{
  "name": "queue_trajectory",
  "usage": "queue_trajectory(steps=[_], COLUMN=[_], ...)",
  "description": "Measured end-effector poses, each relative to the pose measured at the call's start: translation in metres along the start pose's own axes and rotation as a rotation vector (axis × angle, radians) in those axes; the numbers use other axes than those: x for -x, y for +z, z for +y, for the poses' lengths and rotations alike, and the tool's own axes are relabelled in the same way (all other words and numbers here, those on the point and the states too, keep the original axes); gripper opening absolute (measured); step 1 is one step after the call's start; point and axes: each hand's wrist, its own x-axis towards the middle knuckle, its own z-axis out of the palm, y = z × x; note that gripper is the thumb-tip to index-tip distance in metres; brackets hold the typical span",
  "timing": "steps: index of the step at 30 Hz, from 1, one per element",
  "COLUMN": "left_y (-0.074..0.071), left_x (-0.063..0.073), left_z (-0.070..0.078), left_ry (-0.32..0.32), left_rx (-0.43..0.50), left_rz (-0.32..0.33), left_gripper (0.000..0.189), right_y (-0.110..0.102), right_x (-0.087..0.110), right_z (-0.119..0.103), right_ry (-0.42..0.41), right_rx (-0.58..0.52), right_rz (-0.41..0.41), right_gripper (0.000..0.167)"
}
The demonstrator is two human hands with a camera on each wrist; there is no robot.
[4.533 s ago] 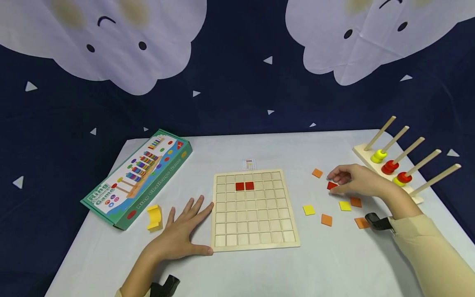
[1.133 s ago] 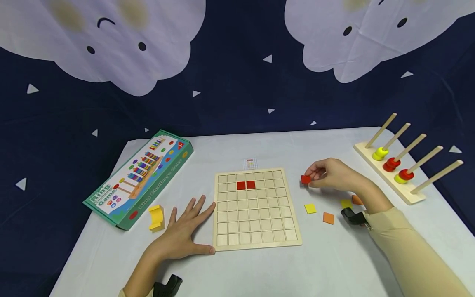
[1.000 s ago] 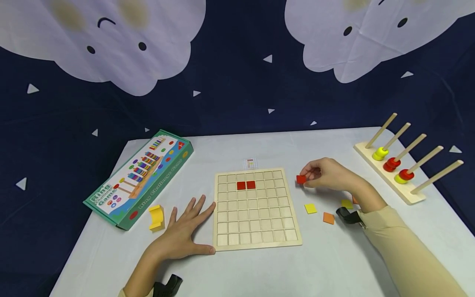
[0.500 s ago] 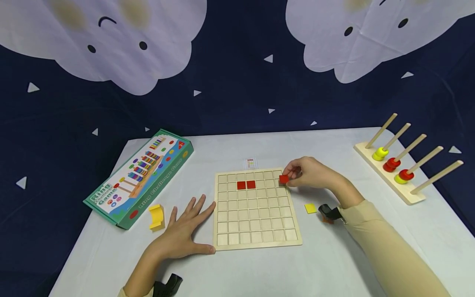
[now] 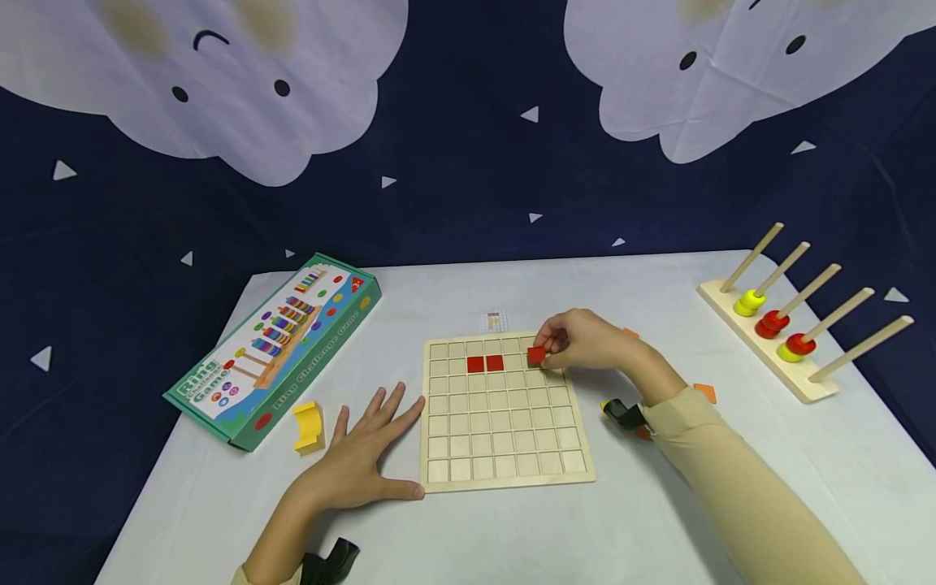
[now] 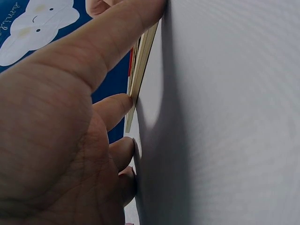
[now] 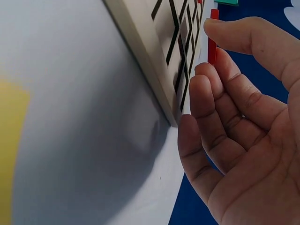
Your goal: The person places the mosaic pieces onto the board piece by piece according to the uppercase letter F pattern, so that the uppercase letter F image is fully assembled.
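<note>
Pinching a red tile (image 5: 536, 357) with the thumb and fingers of the right hand (image 5: 581, 340), just over the wooden board (image 5: 504, 447), near its far right corner. Resting the left hand (image 5: 354, 479) on the white tabletop (image 5: 468, 536), fingers spread wide, with thumb and pointer tip touching the board's left side. In the second row from the board's far edge, two flat red squares (image 5: 475, 365), side by side. Just past that edge, a little card (image 5: 494, 321) with coloured squares on it. Close to the left hand, a yellow block (image 5: 309, 428) with a curved dip. Farther left, a green box (image 5: 272, 353) lying at a slant, with pictures of rings on top. Near the right arm, an orange tile (image 5: 705, 393) in plain sight, and bits of a second orange tile (image 5: 643, 433) and a yellow tile (image 5: 604, 409) peeking out by the black wrist camera (image 5: 623, 414). Over to the right, a wooden stand (image 5: 766, 344) with five sticks, with red and yellow rings on three. Behind, a dark blue cloth (image 5: 468, 219) with white clouds.
</note>
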Motion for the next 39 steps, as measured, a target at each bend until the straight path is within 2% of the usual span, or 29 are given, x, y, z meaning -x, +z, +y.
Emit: queue_trajectory(steps=[21, 39], left_y=[0.001, 0.001], left_x=[0.001, 0.001], left_z=[0.000, -0.001], left_ry=[0.009, 0.005], left_rx=[0.000, 0.000], left_rz=[0.006, 0.007], left_gripper=[0.117, 0.117], right_y=[0.020, 0.020], right_x=[-0.015, -0.020], right_z=[-0.015, -0.015], right_ry=[0.018, 0.008], right_rx=[-0.002, 0.005], right_rz=[-0.038, -0.048], right_gripper=[0.018, 0.017])
